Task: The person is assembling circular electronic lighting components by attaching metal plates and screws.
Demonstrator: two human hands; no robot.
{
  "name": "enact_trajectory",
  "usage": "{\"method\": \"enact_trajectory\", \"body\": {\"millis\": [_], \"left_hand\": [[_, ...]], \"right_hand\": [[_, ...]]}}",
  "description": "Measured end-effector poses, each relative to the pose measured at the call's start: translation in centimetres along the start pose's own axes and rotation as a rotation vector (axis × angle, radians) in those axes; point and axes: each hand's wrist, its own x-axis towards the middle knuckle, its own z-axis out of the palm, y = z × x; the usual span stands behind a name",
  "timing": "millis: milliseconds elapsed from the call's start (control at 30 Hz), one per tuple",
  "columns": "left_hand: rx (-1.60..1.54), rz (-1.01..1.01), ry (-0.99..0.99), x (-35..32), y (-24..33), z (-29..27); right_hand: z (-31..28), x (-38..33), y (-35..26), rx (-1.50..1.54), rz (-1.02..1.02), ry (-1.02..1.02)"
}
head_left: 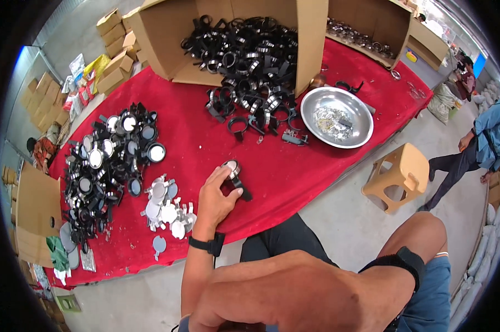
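Note:
On the red cloth near the table's front edge, my left hand (217, 196) has its fingers and thumb closed around a round black part with a silver band and a black tab (233, 169). A black band circles my left wrist. My right hand (311, 282) is raised very close to the camera and looks large, with a black band at its wrist. Its fingers run off the lower edge, so their shape and anything in them are hidden. Left of my left hand lies a small heap of flat silver discs with tabs (164, 207).
A big pile of black round parts with discs (112, 149) covers the table's left. Behind, an open carton (172, 61) spills black rings. A steel bowl (358, 135) holds small metal bits. A tan stool (396, 177) stands right of the table (189, 122); a person (488, 133) stands beyond.

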Motion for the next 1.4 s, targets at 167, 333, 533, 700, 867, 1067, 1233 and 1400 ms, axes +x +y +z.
{"method": "enact_trajectory", "body": {"millis": [167, 333, 533, 700, 867, 1067, 1233, 1400], "left_hand": [[0.012, 0.005, -0.009, 0.2, 0.0, 0.1], [0.033, 0.034, 0.014, 0.0, -0.3, 0.0], [0.027, 0.081, 0.101, -0.5, -2.7, 0.3], [0.049, 0.155, 0.068, 0.9, -0.5, 1.5], [0.092, 0.131, 0.065, 0.0, -1.2, -0.4], [0.087, 0.107, -0.001, -0.2, -1.3, -1.2], [0.077, 0.056, -0.041, 0.0, -0.9, -1.2], [0.020, 0.007, -0.078, 0.3, -0.7, -1.5]], "right_hand": [[0.9, -0.9, 2.4, -0.220, -0.144, 0.094], [1.4, -0.5, 1.9, -0.423, -0.222, 0.039], [-5.2, 1.4, 7.1, -0.682, -0.292, 0.113], [-15.1, 1.4, 16.2, -0.274, 0.272, 0.627], [-17.4, 2.6, 23.7, -0.316, 0.442, 0.619], [-17.5, 3.1, 26.2, -0.601, 0.410, 0.574], [-17.8, 3.3, 26.7, -0.764, 0.367, 0.597], [-18.2, 2.9, 27.0, -0.766, 0.266, 0.583]]}}
